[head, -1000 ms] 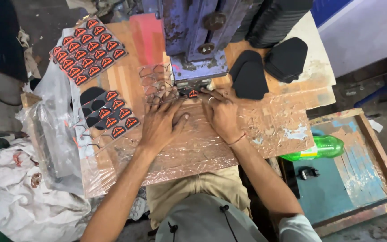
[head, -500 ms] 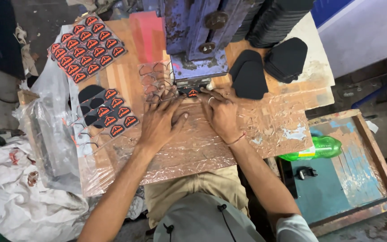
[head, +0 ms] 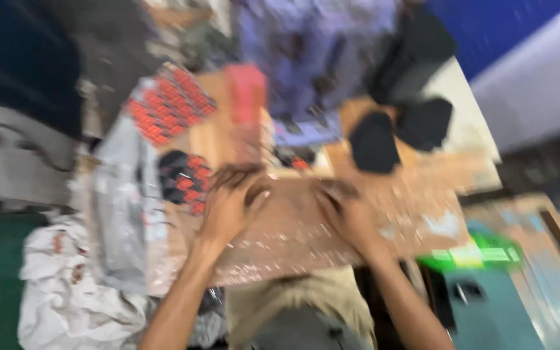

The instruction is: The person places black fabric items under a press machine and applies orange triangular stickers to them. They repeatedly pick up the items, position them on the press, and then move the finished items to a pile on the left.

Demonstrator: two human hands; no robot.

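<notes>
Both hands, left (head: 231,204) and right (head: 348,214), press flat, unclenched, on the copper sheet (head: 293,240) mid-board

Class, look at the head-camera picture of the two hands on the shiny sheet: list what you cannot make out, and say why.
- Left hand and right hand, head view: motion blur hides whether the fingers grip or just press the sheet.
- Red-and-black pieces: shapes smeared by blur.
- Blue machine: cut off by the top edge, details blurred.
- Green bottle: outline blurred.
</notes>
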